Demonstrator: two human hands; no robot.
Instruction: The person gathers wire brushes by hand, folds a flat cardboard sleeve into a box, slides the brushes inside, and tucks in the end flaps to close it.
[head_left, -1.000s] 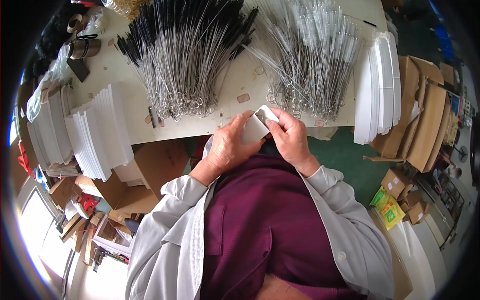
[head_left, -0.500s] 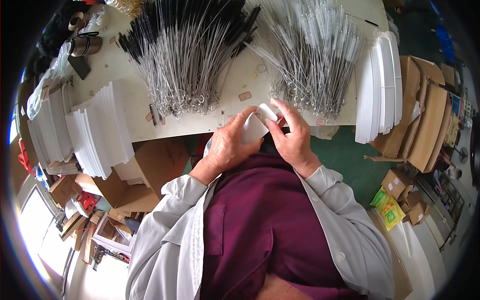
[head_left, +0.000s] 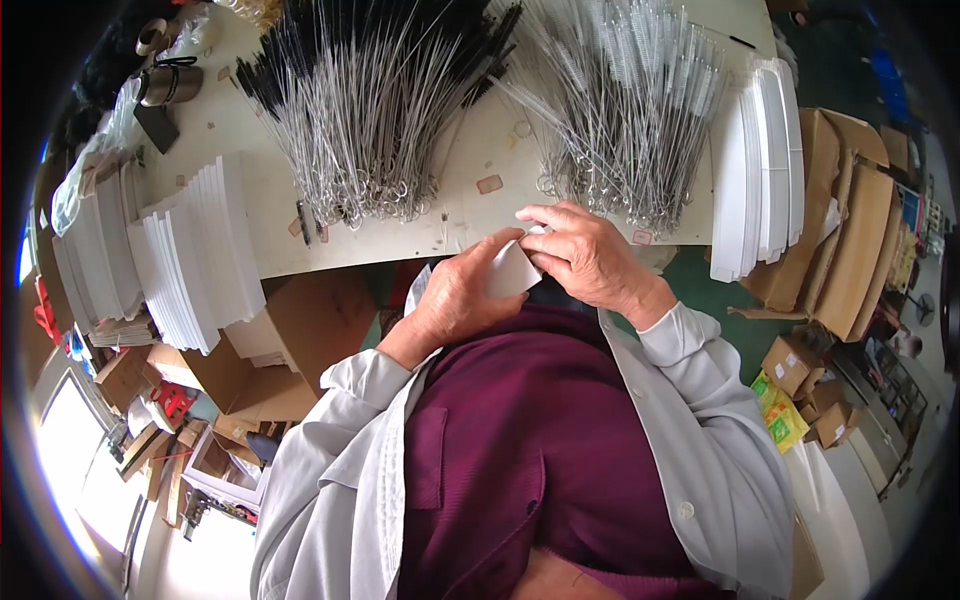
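Close to my body, just off the table's front edge, I hold a white cardboard box (head_left: 513, 272) with its end toward me. My left hand (head_left: 458, 297) is wrapped round its left side. Over the top end of the box curls my right hand (head_left: 590, 258), its fingers touching the end flap and covering most of it. Beyond my hands lie a bundle of black-bristled wire brushes (head_left: 370, 110) on the left and a bundle of clear-bristled wire brushes (head_left: 640, 110) on the right, ring ends toward me.
Stacks of flat white cardboard (head_left: 200, 255) stand at the table's left, white boxes (head_left: 760, 170) at the right edge. A metal cup (head_left: 170, 85) sits far left. An open brown carton (head_left: 320, 335) is below the table edge, and folded brown cardboard (head_left: 840, 225) leans at the right.
My right hand has turned over the top of the box, and the raised white flap has folded down under its fingers. My left hand keeps its hold.
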